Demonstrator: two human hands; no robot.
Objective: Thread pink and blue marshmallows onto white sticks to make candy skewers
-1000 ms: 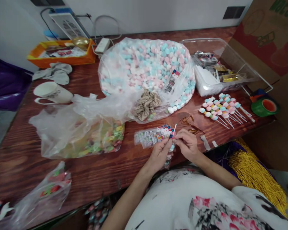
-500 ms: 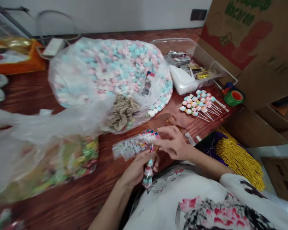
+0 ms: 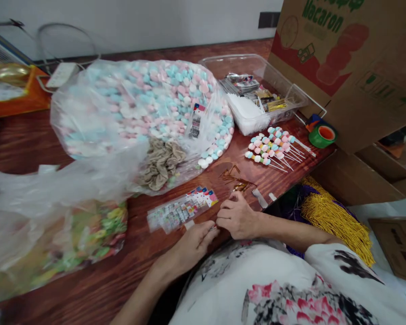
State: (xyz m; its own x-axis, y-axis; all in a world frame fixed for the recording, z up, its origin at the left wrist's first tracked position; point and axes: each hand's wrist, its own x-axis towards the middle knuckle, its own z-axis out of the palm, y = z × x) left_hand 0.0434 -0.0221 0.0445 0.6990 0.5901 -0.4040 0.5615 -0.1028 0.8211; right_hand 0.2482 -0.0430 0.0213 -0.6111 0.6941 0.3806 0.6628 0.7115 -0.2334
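Observation:
My left hand (image 3: 196, 240) is closed at the table's front edge, palm down. Whatever it holds is hidden under the fingers. My right hand (image 3: 237, 217) meets it fingertip to fingertip, its fingers curled, and I cannot make out what is pinched there. A small white piece (image 3: 189, 225) shows beside the left knuckles. Just beyond lie several printed clear bags (image 3: 182, 210), fanned out and overlapping. Gold twist ties (image 3: 241, 184) are scattered right above my right hand. Marshmallow skewers (image 3: 274, 145) on white sticks lie in a group farther right.
A large clear bag of pastel marshmallows (image 3: 138, 99) fills the back, a tan cloth (image 3: 162, 162) at its front. Left is a bag of colourful sweets (image 3: 104, 230). A clear plastic bin (image 3: 257, 119), green tape roll (image 3: 321, 136) and cardboard box (image 3: 325, 67) stand right.
Half a second ago my left hand held a clear bag with marshmallows, now out of sight. My right hand, earlier raised with fingers stretched, has come down and curled against the left.

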